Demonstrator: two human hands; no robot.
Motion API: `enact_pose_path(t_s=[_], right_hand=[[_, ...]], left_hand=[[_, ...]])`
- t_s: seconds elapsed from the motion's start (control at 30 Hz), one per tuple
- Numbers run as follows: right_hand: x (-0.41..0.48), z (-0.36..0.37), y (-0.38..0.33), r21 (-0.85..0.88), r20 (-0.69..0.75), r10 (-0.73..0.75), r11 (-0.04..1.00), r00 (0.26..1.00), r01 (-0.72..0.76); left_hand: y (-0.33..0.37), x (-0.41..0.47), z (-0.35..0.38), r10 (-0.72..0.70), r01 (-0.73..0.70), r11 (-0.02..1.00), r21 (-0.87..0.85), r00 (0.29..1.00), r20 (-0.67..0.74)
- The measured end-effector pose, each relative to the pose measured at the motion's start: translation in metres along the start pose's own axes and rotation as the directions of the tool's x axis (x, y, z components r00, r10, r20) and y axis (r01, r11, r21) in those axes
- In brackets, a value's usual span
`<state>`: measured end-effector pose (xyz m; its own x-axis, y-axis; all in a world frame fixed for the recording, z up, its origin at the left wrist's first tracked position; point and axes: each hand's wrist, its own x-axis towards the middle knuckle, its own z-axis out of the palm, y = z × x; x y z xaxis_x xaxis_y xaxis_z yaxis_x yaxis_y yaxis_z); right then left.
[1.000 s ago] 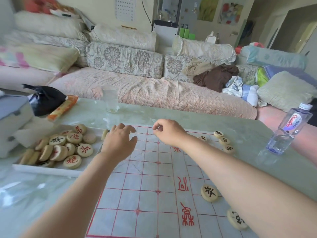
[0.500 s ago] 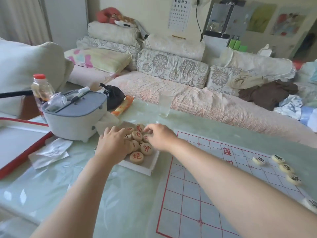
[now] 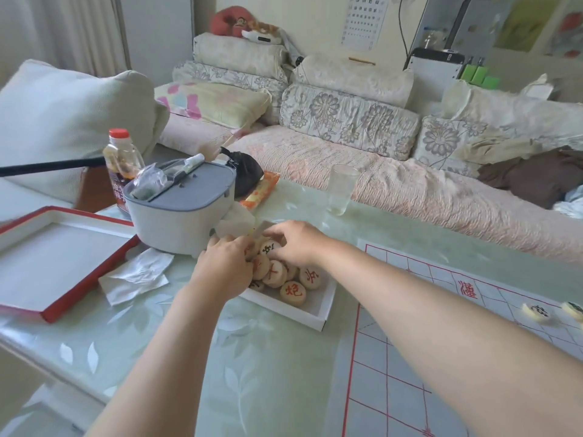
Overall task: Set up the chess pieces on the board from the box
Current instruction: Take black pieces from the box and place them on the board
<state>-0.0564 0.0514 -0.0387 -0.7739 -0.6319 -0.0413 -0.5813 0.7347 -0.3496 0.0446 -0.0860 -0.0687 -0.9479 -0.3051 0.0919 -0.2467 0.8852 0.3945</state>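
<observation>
hands: left hand (image 3: 225, 266) and right hand (image 3: 293, 244) curl down into the box (image 3: 318, 305), grasp not discernible | pieces (image 3: 293, 292): heaped directly beneath both hands | board (image 3: 394, 357): flat on the surface (image 3: 268, 373), rightward of the hands; right hand nearer

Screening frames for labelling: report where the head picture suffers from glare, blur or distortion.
Head view: soft daylight; pale sheen on the table near its left edge; wide-angle warp slants the curtain folds; left hand and right hand slightly soft over the box, though the pieces' characters are legible.
</observation>
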Motion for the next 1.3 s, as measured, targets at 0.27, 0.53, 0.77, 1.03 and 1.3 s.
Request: enact_pose_path(t_s=[0.27,0.53,0.77,1.03,1.3], right_hand=[[-0.008,-0.018,0.004,0.532,-0.054,0.123,0.844,0.991,-0.076],[-0.027,-0.024,0.021,0.581,-0.073,0.182,0.807,0.98,-0.107],[-0.048,-0.001,0.037,0.079,-0.043,0.15,0.986,0.988,-0.146],[-0.044,0.009,0.036,-0.076,-0.016,0.187,0.979,0.982,-0.188],[-0.035,0.032,0.038,-0.018,-0.153,0.173,0.984,0.973,-0.178]], left_hand=[[0.024,-0.001,-0.006,0.115,-0.148,0.969,-0.198,0.979,-0.168],[0.036,-0.001,-0.009,-0.059,-0.025,0.891,-0.454,0.984,-0.17],[0.036,-0.001,-0.004,-0.097,0.032,0.91,-0.412,0.986,-0.138],[0.039,-0.003,-0.008,-0.055,0.0,0.878,-0.479,0.993,-0.1],[0.044,-0.003,-0.005,-0.112,0.049,0.792,-0.609,0.991,-0.066]])
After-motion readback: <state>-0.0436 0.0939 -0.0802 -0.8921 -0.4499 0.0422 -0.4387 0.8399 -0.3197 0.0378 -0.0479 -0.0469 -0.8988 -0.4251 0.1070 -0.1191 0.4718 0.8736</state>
